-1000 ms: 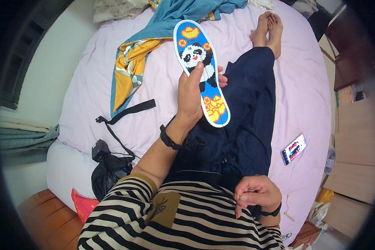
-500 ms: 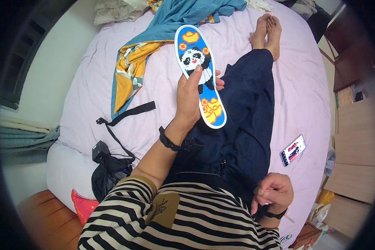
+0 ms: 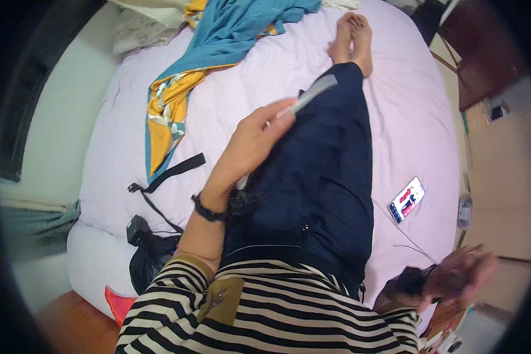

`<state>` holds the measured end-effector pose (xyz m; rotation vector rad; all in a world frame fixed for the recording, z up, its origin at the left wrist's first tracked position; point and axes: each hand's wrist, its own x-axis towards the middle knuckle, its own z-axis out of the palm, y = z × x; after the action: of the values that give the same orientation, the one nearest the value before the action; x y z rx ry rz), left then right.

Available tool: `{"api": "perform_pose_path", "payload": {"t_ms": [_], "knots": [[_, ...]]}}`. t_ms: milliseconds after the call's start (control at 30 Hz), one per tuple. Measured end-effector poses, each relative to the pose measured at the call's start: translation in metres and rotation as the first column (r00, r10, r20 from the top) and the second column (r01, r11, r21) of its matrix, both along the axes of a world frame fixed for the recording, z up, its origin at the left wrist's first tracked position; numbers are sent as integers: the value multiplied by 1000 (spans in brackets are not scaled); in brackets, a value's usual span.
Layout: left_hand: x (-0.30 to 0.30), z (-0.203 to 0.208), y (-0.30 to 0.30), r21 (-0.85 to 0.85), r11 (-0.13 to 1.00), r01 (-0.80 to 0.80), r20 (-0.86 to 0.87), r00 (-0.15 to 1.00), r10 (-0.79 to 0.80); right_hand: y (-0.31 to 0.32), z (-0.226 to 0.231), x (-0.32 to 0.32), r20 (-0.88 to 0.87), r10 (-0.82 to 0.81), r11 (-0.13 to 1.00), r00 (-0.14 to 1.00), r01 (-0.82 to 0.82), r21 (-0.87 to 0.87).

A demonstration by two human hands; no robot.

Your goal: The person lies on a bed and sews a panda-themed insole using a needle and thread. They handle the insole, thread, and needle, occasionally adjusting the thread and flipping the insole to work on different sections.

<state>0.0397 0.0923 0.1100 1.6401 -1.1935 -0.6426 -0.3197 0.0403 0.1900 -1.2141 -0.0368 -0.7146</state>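
Here's the insole (image 3: 315, 93), up over my dark trousers (image 3: 312, 171), turned nearly edge-on so it shows as just a pale, slim strip. My left hand (image 3: 255, 138) has it pinched, thumb on the near side, fingers behind. And out wide at the right edge of the bed (image 3: 422, 124) there's my right hand (image 3: 461, 274), fingers looking partly spread, well apart from the insole. To do this bit well, I reckon, the left pinch wants to be firm but not hard enough to bend the sole, wrist quiet, while the right arm keeps a wide, smooth path clear of the phone (image 3: 407, 199). A fine line (image 3: 418, 246) lies between phone and right hand; if it's thread, an even, gentle draw would keep it from snagging. Now the hard parts: I can't tell whether it's thread or a cable, nor where its ends go. The right hand is smeared with blur, so whether those fingers grip anything I can't say, and I can't make out a needle. The insole's faces are turned out of view, my hand covers part of it, and a whitish bit by my left wrist may be its other end. Further out, a teal and yellow blanket (image 3: 209, 50) trails away, cut off at the top.
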Motion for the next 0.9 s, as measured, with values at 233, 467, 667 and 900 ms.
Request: {"api": "perform_pose_path", "payload": {"t_ms": [233,467,667,900], "knots": [[-54,32,16,270,577,771,439,435,-786,-65,85,10,223,-318,900,922,367,-236],[-53,39,31,-410,855,317,-778,368,-510,-172,-38,87,-169,-219,975,961,223,4],[-5,13,-11,-139,990,-17,-775,624,-98,-44,-65,105,-417,-328,918,848,390,72],[-55,27,-2,199,721,664,478,576,-663,-10,17,104,-330,-171,967,928,95,-236]]}}
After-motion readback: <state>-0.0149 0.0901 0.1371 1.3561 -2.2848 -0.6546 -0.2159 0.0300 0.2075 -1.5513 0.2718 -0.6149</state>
